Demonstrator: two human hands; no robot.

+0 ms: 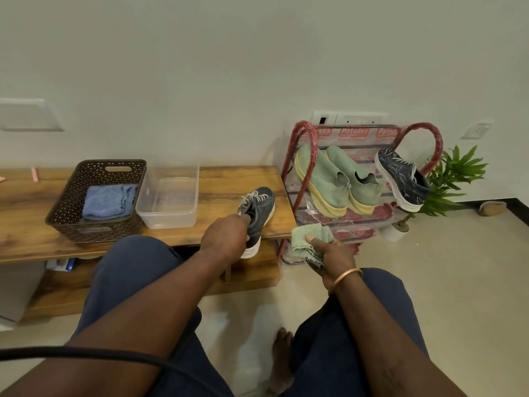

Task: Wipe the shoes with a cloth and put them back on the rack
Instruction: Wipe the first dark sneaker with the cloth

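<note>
Rack [297,156] wrap reads "Patelsa"; left hand [226,234] grips dark sneaker [262,207], right hand [333,253] clutches green cloth [307,239].

Basket [60,213] left of tub [171,222]

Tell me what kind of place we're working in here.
Probably a home entryway or hallway corner: a red shoe rack holding green shoes stands against a plain wall, with a low wooden bench beside it and a potted plant.
</note>
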